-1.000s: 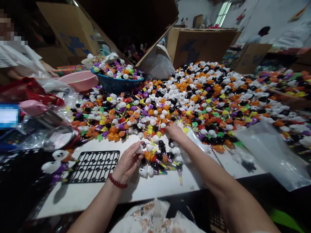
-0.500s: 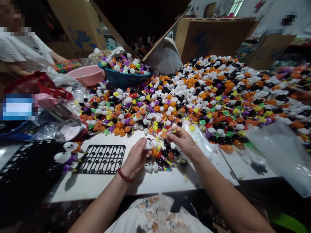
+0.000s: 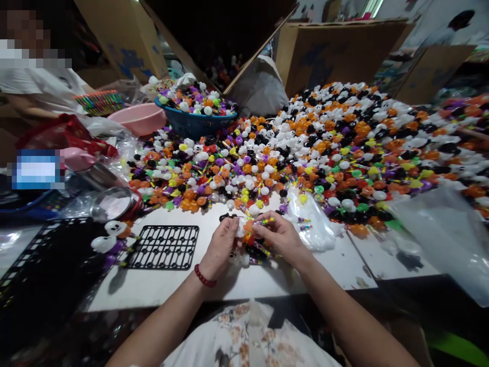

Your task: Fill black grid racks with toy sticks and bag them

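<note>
My left hand (image 3: 220,243), a red bead bracelet at its wrist, is closed on a white plastic piece (image 3: 240,228) between thumb and fingers. Close on its right, my right hand (image 3: 280,235) pinches a thin stick with coloured beads (image 3: 263,221), with an orange piece at its left end. The two hands nearly meet above the white table (image 3: 214,290). Below them lie several more beaded sticks (image 3: 262,248) with orange, black and white tops, partly hidden by the hands. A black plastic grid (image 3: 164,247) lies flat to the left of my left hand.
A large heap of small coloured figures (image 3: 305,137) covers the table's back. Behind are a blue basin (image 3: 194,125), a pink basin (image 3: 139,120) and cardboard boxes (image 3: 336,56). Ghost-topped pieces (image 3: 109,244) sit by a dark rack at left. Clear bags lie right; a person stands far left.
My hands have come closer together; the right hand has moved slightly lower, bringing its beaded stick to the white piece in my left hand.
</note>
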`<state>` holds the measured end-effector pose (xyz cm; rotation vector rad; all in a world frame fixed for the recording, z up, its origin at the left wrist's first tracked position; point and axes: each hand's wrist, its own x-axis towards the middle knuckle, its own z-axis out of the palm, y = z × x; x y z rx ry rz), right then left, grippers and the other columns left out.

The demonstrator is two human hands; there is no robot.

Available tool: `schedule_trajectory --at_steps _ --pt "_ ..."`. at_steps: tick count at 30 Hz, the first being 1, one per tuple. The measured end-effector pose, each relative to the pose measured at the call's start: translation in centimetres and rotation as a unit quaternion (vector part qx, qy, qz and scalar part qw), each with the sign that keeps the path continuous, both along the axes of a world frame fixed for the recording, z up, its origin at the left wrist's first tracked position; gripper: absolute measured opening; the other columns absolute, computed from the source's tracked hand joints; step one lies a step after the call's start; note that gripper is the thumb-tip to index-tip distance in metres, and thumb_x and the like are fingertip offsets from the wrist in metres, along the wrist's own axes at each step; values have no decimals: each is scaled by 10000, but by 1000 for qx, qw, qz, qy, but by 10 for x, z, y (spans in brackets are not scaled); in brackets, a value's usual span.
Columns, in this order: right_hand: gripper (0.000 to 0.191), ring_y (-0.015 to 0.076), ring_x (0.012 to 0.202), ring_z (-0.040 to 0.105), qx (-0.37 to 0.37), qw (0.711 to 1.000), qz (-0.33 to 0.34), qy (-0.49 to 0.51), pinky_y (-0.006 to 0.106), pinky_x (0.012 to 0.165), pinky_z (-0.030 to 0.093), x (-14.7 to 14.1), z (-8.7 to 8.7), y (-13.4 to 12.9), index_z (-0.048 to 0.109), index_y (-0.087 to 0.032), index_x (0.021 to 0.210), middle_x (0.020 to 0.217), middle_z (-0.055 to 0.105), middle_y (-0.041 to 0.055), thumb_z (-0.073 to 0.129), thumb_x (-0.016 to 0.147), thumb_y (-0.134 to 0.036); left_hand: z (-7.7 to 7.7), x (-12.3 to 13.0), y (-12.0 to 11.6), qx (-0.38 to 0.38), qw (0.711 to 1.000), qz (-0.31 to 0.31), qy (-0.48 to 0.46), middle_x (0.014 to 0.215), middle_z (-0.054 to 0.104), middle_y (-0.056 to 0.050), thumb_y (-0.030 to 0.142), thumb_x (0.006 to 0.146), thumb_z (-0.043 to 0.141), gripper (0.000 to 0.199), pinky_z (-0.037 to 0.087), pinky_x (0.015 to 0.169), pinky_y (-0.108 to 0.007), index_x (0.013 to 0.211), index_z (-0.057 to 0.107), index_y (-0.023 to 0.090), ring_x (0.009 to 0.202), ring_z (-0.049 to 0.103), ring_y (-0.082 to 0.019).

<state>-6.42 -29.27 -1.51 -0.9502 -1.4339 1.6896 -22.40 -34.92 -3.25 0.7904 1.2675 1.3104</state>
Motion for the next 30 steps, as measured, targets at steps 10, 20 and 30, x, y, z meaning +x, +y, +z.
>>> schedule_trajectory --at_steps 10,20,30 --pt "357 127 609 609 -86 995 48 13 259 606 492 -8 -10 -23 627 -199 816 668 664 -22 818 677 -468 -4 10 -15 27 970 25 239 686 507 21 636 943 366 481 359 609 -267 771 512 212 642 455 -142" --pt "333 175 704 615 94 983 -57 -144 306 638 494 40 14 31 657 -206 896 803 673 24 727 768 -506 21 -17 19 49 925 -12 376 756 594 -11 531 975 351 423 370 675 -287 809 571 210 715 513 -171" --pt "301 235 929 586 447 682 120 -566 314 780 455 -13 -18 119 706 -198 1115 1016 626 121 488 914 -147 -14 -23 87 70 861 -101 494 842 677 -54 218 828 540 116 409 712 -306 814 654 200 796 589 -206"
